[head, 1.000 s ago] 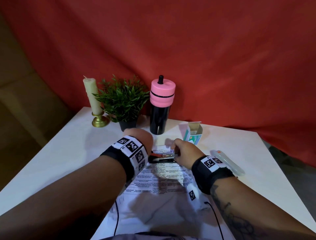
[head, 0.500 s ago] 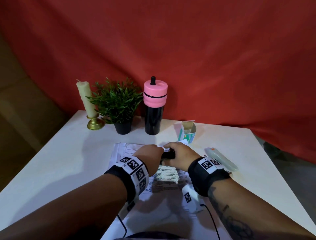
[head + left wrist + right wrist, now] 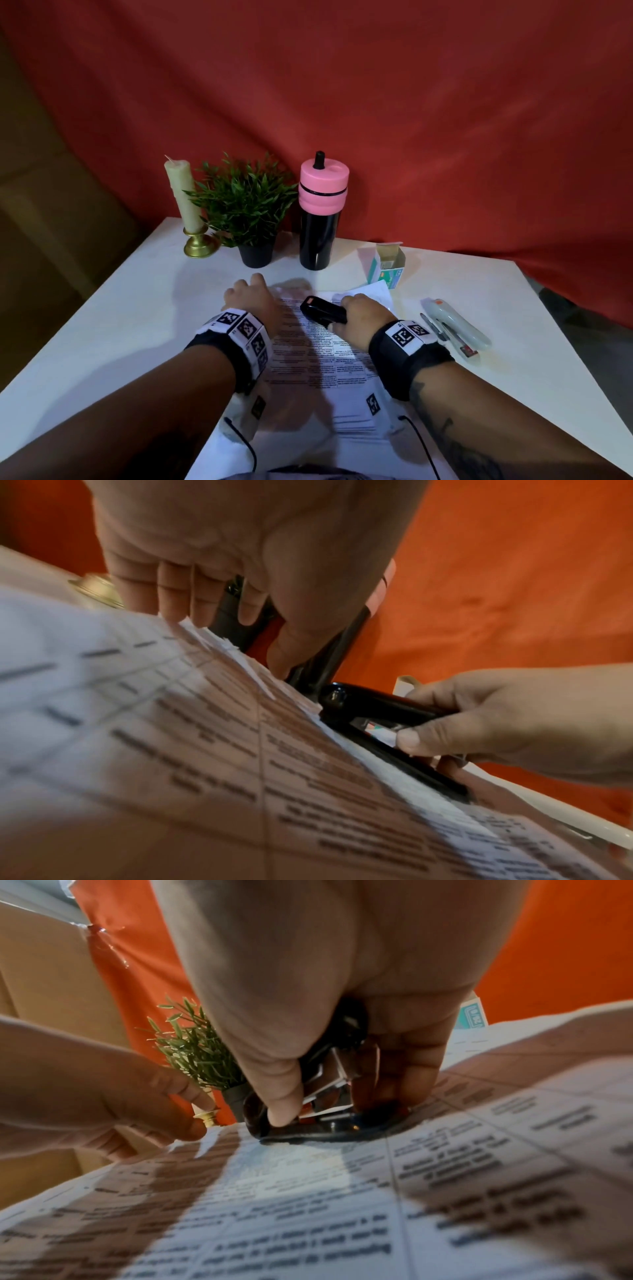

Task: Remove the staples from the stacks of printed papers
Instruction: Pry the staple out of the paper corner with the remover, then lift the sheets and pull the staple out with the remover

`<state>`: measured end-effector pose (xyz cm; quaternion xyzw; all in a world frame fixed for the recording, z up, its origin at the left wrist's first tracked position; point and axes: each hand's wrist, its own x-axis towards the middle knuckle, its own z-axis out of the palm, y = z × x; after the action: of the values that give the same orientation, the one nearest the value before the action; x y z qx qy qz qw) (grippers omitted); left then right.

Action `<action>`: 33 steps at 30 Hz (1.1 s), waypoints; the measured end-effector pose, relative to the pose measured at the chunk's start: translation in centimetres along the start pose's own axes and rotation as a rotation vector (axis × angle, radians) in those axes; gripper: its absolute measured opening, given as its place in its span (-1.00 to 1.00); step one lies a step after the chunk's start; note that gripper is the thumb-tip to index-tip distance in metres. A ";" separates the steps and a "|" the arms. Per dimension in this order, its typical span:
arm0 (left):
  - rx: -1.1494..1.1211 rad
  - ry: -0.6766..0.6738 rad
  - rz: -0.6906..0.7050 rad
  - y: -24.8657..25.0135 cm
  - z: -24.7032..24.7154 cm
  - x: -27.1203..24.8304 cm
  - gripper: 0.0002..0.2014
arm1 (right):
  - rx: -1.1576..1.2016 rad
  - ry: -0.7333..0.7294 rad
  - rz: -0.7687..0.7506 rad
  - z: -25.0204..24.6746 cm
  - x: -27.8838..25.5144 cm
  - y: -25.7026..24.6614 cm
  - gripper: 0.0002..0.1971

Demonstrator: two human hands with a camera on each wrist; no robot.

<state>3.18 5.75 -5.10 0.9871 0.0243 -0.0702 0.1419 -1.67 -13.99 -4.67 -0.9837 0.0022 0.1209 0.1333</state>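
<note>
A stack of printed papers (image 3: 325, 359) lies on the white table (image 3: 120, 325) in front of me. My right hand (image 3: 359, 306) grips a black stapler (image 3: 322, 310) with a red tip, resting on the top edge of the stack. In the right wrist view, the right hand (image 3: 339, 1096) holds the stapler (image 3: 329, 1131) with its thumb and fingers on either side. My left hand (image 3: 250, 296) presses down on the stack's top left corner with straight fingers. The left wrist view shows the left hand (image 3: 291, 631) at the paper edge (image 3: 171, 750). No staple is visible.
A pale green stapler (image 3: 455, 327) lies to the right of the papers, and an open staple box (image 3: 387, 265) stands behind them. A pink-lidded black bottle (image 3: 322, 212), a potted plant (image 3: 246, 205) and a candle (image 3: 185, 202) line the table's back left. A red cloth hangs behind.
My left hand has left the stapler and moved left onto the stack's top corner. The right hand keeps hold of the stapler, which now sits on the paper's top edge.
</note>
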 end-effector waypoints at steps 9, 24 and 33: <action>-0.372 0.061 -0.171 -0.7 -0.6 1.3 -0.37 | 0.106 -0.036 0.044 0.0 0.3 0.3 -0.38; 0.268 -0.096 0.222 -0.3 -2.5 1.6 -0.64 | 0.589 0.153 0.166 -0.5 -0.7 0.5 -0.72; 0.258 -0.257 0.355 2.9 -0.2 1.5 -0.73 | 0.683 0.076 0.135 0.2 -1.7 0.4 -0.69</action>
<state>4.91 3.06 -4.33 0.9689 -0.1766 -0.1714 0.0269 -3.41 -14.40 -4.56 -0.8836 0.1127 0.0852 0.4463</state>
